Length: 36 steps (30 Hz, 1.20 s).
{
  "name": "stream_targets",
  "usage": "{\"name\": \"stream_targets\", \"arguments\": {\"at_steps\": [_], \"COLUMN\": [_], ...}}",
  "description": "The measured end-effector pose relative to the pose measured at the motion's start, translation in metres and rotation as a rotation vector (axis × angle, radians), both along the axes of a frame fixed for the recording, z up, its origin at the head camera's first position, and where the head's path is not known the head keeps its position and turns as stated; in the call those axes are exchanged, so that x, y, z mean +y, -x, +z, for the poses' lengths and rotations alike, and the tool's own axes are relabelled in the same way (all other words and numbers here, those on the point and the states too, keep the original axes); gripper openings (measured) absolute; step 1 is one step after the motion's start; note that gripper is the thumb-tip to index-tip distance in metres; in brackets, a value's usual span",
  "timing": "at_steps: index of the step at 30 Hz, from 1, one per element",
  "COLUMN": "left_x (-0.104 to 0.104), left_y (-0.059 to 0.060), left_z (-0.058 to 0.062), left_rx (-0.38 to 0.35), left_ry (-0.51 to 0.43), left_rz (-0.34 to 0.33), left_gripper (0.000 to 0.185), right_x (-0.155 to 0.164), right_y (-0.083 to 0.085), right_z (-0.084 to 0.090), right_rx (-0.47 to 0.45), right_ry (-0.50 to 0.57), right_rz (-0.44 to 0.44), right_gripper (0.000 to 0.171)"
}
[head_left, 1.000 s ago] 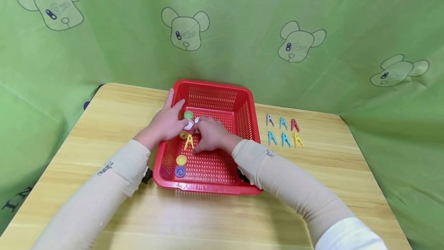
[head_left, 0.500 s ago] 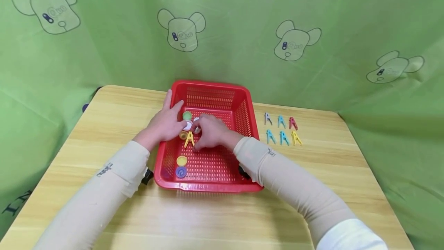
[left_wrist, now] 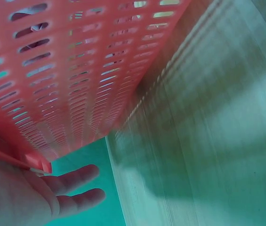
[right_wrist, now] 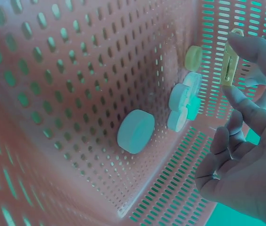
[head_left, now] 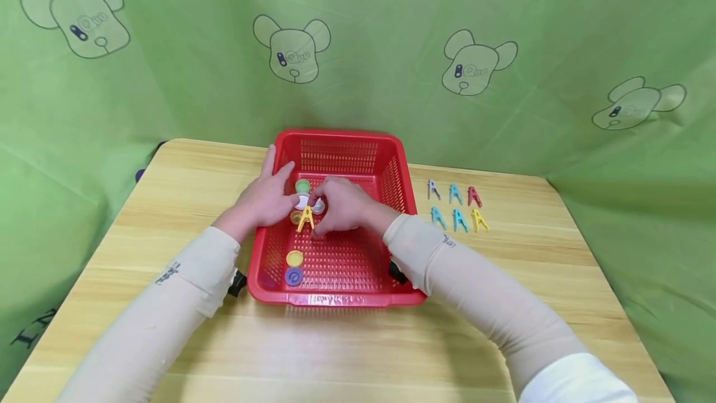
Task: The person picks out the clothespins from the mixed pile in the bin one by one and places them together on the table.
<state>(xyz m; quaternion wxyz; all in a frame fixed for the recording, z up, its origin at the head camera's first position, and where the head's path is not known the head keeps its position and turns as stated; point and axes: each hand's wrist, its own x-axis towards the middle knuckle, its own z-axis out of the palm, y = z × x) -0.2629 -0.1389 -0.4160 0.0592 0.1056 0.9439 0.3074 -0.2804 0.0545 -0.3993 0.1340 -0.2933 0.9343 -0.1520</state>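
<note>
A red slotted basket [head_left: 341, 135] stands on a wooden table [head_left: 358, 347]. My right hand [head_left: 316, 215] reaches into the basket and pinches a yellow clothespin [head_left: 305, 218] between thumb and forefinger; the right wrist view shows the clothespin [right_wrist: 229, 63] in that pinch, off the basket floor. My left hand [head_left: 263, 198] rests on the basket's left rim. In the left wrist view its fingers [left_wrist: 76, 176] lie straight along the outside of the wall [left_wrist: 76, 70]. A green cap [head_left: 302, 186], a white cap [head_left: 318, 206] and an orange cap [head_left: 295, 217] lie by the hands.
A yellow cap [head_left: 294, 258] and a purple cap [head_left: 293, 276] lie near the basket's front left corner. Several coloured clothespins [head_left: 455, 207] lie in two rows on the table right of the basket. Green cloth [head_left: 358, 48] hangs behind and at both sides.
My right hand has shifted slightly toward the far side of the basket, and the yellow clothespin has come with it. The left hand has stayed on the rim.
</note>
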Motion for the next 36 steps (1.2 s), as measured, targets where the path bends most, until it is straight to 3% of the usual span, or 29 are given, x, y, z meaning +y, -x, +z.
{"name": "stream_targets", "arguments": {"at_steps": [8, 16, 29, 36], "left_x": [0.002, 0.005, 0.005, 0.006], "left_y": [0.000, 0.000, -0.002, -0.001], "left_z": [0.002, 0.001, 0.001, 0.002], "left_rx": [-0.001, 0.005, -0.024, -0.024], "left_ry": [-0.016, 0.002, -0.018, -0.017], "left_rz": [-0.011, -0.015, -0.006, -0.007], "left_gripper": [0.076, 0.076, 0.076, 0.077], "right_x": [0.004, 0.009, 0.019, 0.027], "right_y": [-0.006, -0.010, -0.013, -0.017], "right_z": [0.006, 0.018, 0.039, 0.048], "right_rx": [-0.001, -0.050, 0.011, 0.017], "right_ry": [0.025, 0.057, 0.072, 0.068], "right_rz": [0.018, -0.021, -0.027, -0.075], "right_gripper": [0.051, 0.054, 0.051, 0.055]}}
